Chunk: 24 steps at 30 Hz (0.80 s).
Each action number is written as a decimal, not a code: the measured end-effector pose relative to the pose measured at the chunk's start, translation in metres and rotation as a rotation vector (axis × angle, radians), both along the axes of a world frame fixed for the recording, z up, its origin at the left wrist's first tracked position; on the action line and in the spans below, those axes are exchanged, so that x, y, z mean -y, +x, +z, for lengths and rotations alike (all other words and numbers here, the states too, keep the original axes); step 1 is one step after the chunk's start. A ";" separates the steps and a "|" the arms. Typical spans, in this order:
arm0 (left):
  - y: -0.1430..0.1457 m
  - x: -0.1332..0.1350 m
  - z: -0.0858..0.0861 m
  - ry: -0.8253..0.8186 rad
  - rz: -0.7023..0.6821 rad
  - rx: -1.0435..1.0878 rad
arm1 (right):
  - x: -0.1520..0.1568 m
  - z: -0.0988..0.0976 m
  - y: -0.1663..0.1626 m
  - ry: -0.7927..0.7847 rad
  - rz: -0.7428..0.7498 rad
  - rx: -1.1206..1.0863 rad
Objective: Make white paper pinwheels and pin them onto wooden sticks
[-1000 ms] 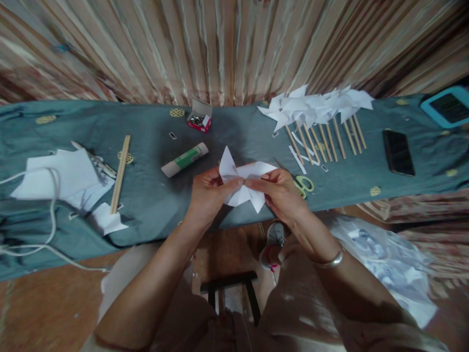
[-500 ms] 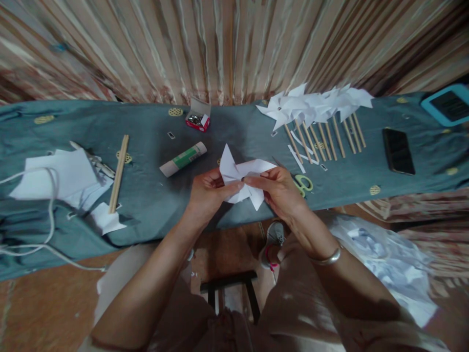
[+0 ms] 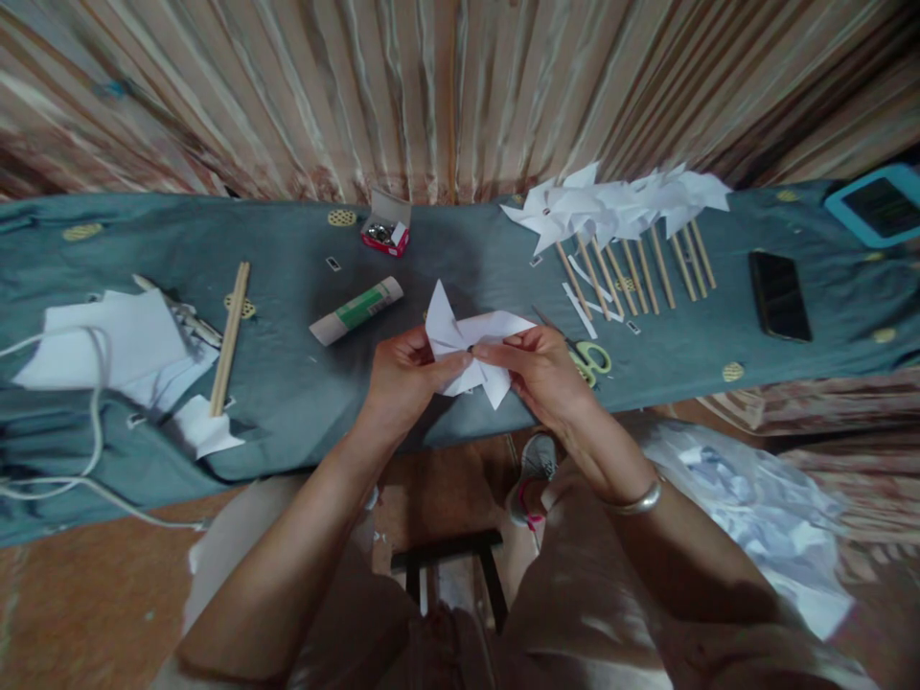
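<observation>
A white paper pinwheel (image 3: 447, 328) is held over the front edge of the table between both hands. My left hand (image 3: 403, 376) grips its left side, thumb pressed near the middle. From the right, my right hand (image 3: 547, 372) pinches it with the thumb tip also at the centre, where a small dark spot shows. The fingers beneath the paper are mostly hidden. Beyond my left hand lies a glue stick (image 3: 357, 310) with a green label. Scissors (image 3: 590, 360) with pale green handles rest beside my right hand.
Finished pinwheels (image 3: 610, 206) on wooden sticks lie at the back right, near paper strips (image 3: 579, 309). A phone (image 3: 780, 295) and a blue-framed device (image 3: 881, 206) sit farther right. Leftward are an open pin box (image 3: 386, 233), wooden sticks (image 3: 230, 337), paper sheets (image 3: 107, 340) and a white cable (image 3: 97, 422).
Both hands keep the same hold on the pinwheel, thumbs still at its centre. The whole view has shifted very slightly; nothing on the table has been moved.
</observation>
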<state>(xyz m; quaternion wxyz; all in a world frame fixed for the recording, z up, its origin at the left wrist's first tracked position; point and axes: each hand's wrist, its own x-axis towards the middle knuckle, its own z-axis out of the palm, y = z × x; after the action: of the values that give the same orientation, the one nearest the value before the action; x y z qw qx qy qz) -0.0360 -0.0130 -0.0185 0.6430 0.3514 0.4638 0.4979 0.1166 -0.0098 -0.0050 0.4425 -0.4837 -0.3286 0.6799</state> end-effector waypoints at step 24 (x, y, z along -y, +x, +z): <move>0.003 -0.002 0.005 -0.049 0.024 0.040 | -0.003 0.004 0.000 0.008 0.033 -0.018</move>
<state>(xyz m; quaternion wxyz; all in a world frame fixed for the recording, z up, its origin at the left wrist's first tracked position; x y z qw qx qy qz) -0.0333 -0.0107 -0.0140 0.6547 0.3200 0.4669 0.5009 0.1164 -0.0067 -0.0013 0.4359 -0.4705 -0.3353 0.6900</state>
